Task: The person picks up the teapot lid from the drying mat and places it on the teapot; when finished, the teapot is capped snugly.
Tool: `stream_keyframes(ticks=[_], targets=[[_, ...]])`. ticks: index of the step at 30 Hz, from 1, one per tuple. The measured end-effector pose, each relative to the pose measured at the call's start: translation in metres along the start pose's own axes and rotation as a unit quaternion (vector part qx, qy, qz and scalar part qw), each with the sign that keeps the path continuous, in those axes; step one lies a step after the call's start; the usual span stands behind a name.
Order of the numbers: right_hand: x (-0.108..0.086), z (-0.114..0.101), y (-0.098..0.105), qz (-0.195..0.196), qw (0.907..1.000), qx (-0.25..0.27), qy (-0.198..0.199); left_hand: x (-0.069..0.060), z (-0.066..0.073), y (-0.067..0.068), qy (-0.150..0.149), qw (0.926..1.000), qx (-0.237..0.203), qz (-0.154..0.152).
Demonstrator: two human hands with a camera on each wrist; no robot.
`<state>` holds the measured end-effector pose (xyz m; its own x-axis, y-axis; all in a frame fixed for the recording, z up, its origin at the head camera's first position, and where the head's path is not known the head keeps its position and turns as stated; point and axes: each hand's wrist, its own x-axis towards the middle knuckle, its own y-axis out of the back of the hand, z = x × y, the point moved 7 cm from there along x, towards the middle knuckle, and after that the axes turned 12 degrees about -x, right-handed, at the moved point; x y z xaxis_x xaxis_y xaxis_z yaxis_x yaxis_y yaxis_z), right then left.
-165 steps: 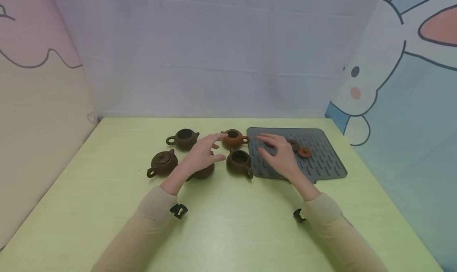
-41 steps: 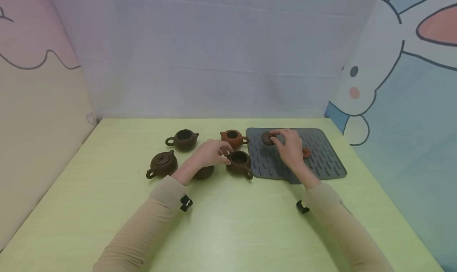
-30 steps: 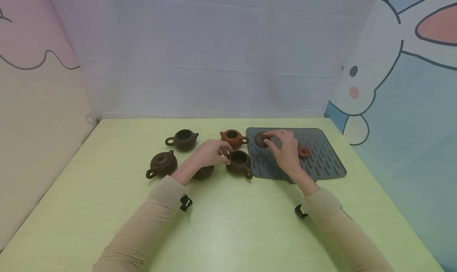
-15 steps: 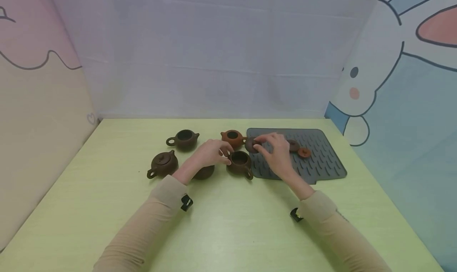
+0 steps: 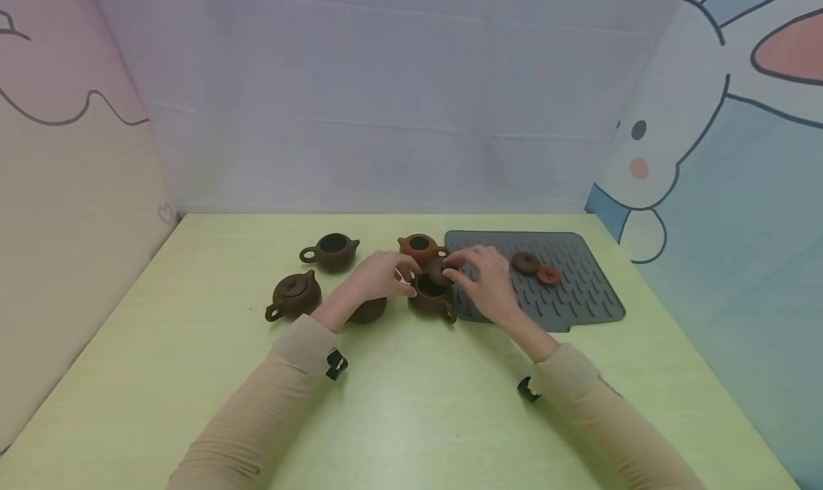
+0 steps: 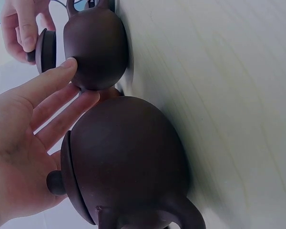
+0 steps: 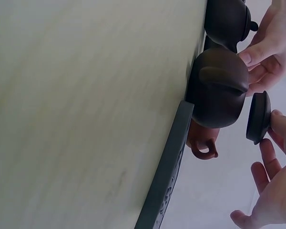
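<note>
Held lid [image 5: 438, 272]: above the open pot [image 5: 426, 303], apart, shifted toward the mat [image 5: 598, 298]; nearer right hand [image 5: 486, 279] pinches it
Left hand [image 5: 379, 274]: thumb and fingers about the pot's spout side
Pot axis: handle toward the tabletop [image 5: 386, 433] near edge
Pots: five — open pot, back pot [image 5: 333, 260], red pot [image 5: 415, 256], lidded pot [image 5: 294, 296], second lidded pot [image 6: 128, 148]
Loose lids: three — held lid; on the mat, dark lid [image 5: 526, 263], red lid [image 5: 548, 275]
</note>
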<state>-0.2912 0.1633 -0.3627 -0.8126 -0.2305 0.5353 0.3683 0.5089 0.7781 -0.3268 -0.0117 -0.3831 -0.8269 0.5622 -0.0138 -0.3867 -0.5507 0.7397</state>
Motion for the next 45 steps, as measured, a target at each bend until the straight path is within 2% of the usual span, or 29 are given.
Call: stream_keyframes(ticks=[12,22,33,45], targets=[[0.000,-0.002,-0.012,-0.042,0.9991,0.002,-0.009,0.001,0.003,0.001,-0.008,0.9999,0.007,0.002],[-0.001,-0.007,-0.018,-0.075,0.9966,-0.030,-0.013,0.003,0.001,0.000,-0.003,1.0000,0.003,0.002],[-0.001,-0.013,-0.021,-0.094,0.9949,-0.035,-0.009,0.003,0.001,-0.001,0.004,1.0000,0.004,0.000],[-0.002,-0.012,-0.026,-0.115,0.9919,-0.049,-0.024,0.003,-0.003,-0.001,-0.001,1.0000,0.007,0.001]])
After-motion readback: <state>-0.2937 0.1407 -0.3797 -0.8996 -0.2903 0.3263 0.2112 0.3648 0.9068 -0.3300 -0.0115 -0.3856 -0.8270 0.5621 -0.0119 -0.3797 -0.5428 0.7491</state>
